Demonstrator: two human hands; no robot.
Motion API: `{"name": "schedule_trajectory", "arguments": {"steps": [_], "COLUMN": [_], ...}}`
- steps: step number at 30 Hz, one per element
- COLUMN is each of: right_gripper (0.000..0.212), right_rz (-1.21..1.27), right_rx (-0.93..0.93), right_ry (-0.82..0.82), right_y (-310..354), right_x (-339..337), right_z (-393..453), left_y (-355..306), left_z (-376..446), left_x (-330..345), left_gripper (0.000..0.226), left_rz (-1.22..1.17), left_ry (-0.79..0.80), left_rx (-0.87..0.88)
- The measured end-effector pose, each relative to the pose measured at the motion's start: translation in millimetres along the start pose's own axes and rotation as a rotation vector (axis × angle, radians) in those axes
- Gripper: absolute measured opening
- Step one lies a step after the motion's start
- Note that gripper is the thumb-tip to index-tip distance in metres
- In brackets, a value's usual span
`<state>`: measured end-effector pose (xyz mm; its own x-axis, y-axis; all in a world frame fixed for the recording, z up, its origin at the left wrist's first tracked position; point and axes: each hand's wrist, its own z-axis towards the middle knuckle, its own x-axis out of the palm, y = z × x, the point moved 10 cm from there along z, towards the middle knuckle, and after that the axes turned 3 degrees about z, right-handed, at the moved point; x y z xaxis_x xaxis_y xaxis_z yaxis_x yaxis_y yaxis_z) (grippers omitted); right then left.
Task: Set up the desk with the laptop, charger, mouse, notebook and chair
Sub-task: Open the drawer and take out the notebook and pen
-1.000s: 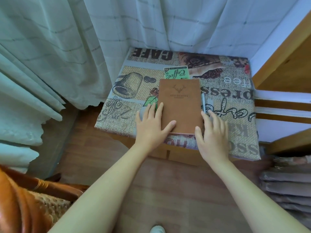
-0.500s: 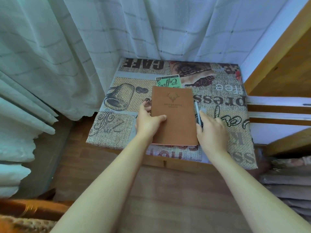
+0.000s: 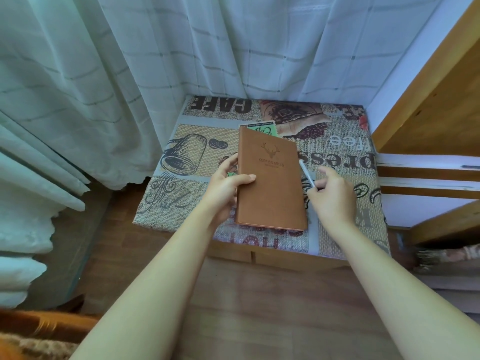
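Observation:
A brown notebook [image 3: 271, 183] with a stamped deer head is lifted slightly off a small table [image 3: 179, 203] covered in a coffee-print cloth. My left hand [image 3: 224, 189] grips its left edge, thumb on the cover and fingers underneath. Just right of the notebook, my right hand [image 3: 331, 196] pinches a white pen [image 3: 306, 175] between thumb and fingers, its tip pointing up and left. Laptop, charger and mouse are not in view.
Sheer checked curtains [image 3: 181, 61] hang behind and left of the table. A wooden frame [image 3: 436, 100] with white slats stands at the right. A brown chair back [image 3: 31, 331] shows at the bottom left. Wooden floor [image 3: 259, 302] lies in front.
Both hands lay flat beside the notebook a second ago. Now the left hand has gripped and raised it, and the right hand has picked up the pen.

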<state>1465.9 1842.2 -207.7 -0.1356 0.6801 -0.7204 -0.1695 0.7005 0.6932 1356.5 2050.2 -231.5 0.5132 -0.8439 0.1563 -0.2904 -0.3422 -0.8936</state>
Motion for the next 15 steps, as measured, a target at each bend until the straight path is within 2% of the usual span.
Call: {"name": "schedule_trajectory", "arguments": {"steps": [3, 8, 12, 15], "right_gripper": [0.046, 0.045, 0.068, 0.071], "right_rz": [0.133, 0.751, 0.803, 0.796], "right_rx": [0.072, 0.349, 0.295, 0.27], "right_ry": [0.001, 0.18, 0.29, 0.313], "right_y": [-5, -13, 13, 35], "right_x": [-9, -17, -49, -90], "right_z": [-4, -15, -31, -45], "left_y": [-5, -21, -46, -75], "left_z": [-10, -45, -88, -130], "left_x": [0, 5, 20, 34], "left_gripper": [0.061, 0.084, 0.082, 0.082], "left_rz": [-0.046, -0.086, -0.104, -0.096], "left_ry": [0.031, 0.141, 0.222, 0.238], "left_rx": [0.024, 0.063, 0.076, 0.095]}}
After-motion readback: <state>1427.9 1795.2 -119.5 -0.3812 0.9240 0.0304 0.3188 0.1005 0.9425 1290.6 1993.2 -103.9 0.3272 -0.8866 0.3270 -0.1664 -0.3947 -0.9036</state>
